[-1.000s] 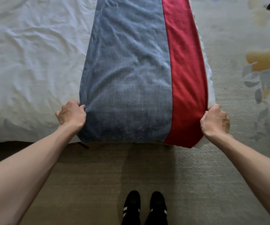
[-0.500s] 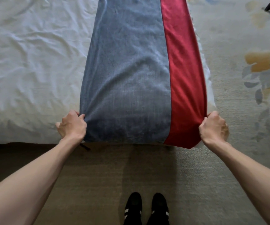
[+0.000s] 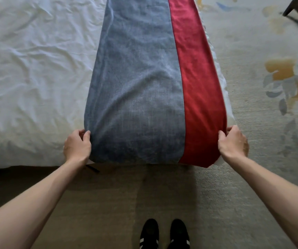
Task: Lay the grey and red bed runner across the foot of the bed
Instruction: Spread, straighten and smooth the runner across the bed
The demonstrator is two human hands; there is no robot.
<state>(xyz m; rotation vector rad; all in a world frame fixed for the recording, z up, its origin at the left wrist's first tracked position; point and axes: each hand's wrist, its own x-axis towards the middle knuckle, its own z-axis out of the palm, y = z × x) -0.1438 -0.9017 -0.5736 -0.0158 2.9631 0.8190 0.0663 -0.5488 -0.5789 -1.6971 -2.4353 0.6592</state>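
Gripping bed runner [image 3: 135, 87] | left hand [image 3: 76, 147] grey edge | right hand [image 3: 233, 143] red edge

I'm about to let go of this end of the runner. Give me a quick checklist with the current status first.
1. The left hand grips the grey edge of the bed runner: ok.
2. The right hand grips the edge of the red stripe: ok.
3. The grey panel is smooth: not ok, creases cross its middle.
4. The near hem is level: not ok, the red corner hangs lower than the grey side.
5. The runner lies inside the edge of the bed: ok, white bedding shows beside the red stripe.
6. The far end hangs evenly: cannot tell, it is out of view.
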